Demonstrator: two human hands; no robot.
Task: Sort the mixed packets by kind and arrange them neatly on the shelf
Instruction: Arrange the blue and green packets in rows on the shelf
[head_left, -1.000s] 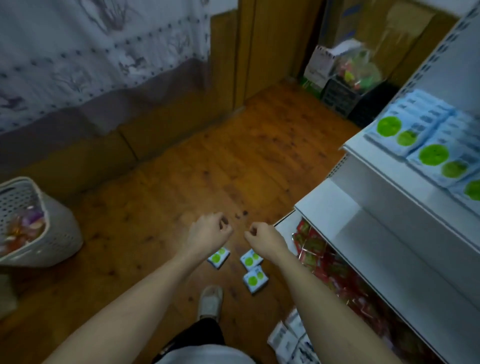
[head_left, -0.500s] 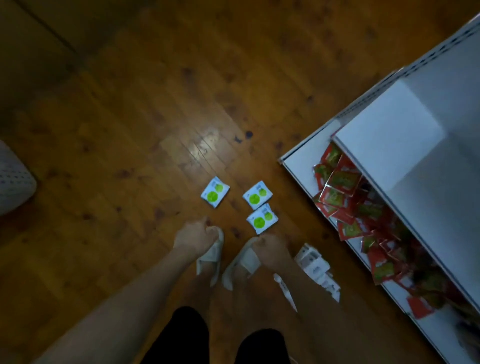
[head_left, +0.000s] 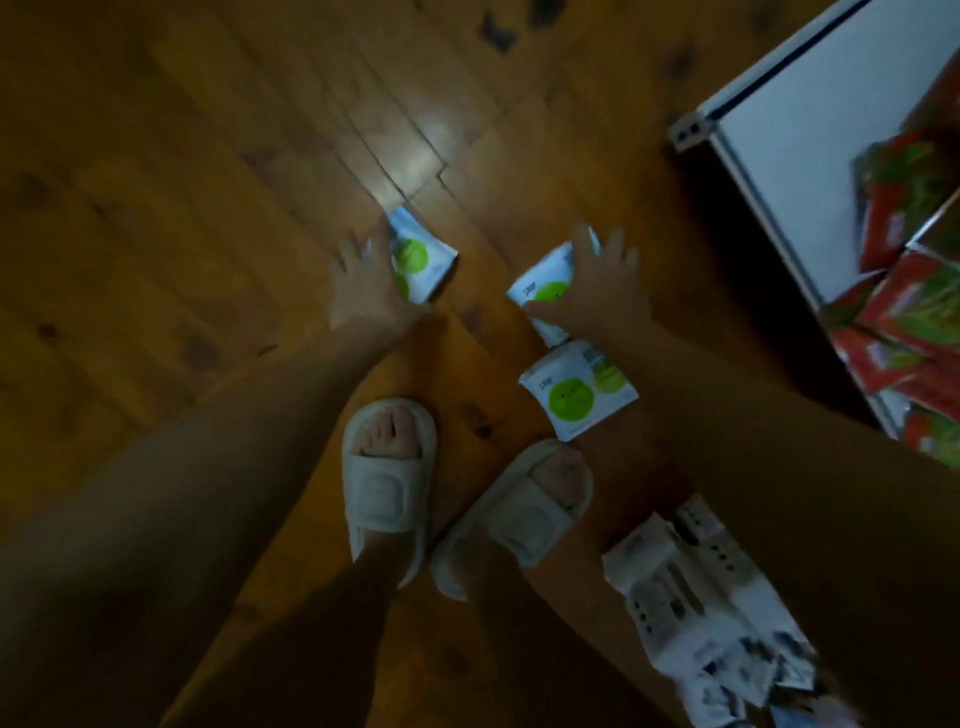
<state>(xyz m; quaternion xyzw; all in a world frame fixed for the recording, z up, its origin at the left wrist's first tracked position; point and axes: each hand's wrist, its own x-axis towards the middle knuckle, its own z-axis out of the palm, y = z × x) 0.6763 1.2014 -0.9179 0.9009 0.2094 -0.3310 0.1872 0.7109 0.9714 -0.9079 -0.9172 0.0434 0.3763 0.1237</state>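
Note:
Three white packets with green circles lie on the wooden floor in front of my feet. My left hand (head_left: 363, 283) reaches down with spread fingers and touches the left packet (head_left: 423, 260), its thumb along the packet's near edge. My right hand (head_left: 602, 291) lies with spread fingers over the middle packet (head_left: 545, 293), covering its right half. The third packet (head_left: 576, 397) sits free just below it, by my right foot. The frame is blurred, so I see no firm grip on either packet.
The white bottom shelf (head_left: 789, 130) stands at the right, with a jumble of red packets (head_left: 914, 218) on it. More white printed packets (head_left: 675, 603) lie on the floor at lower right, beside my pale slippers (head_left: 387, 483).
I have bent down close to the floor. Both hands went from loose fists above my feet to spread fingers on the left and middle green-dot packets.

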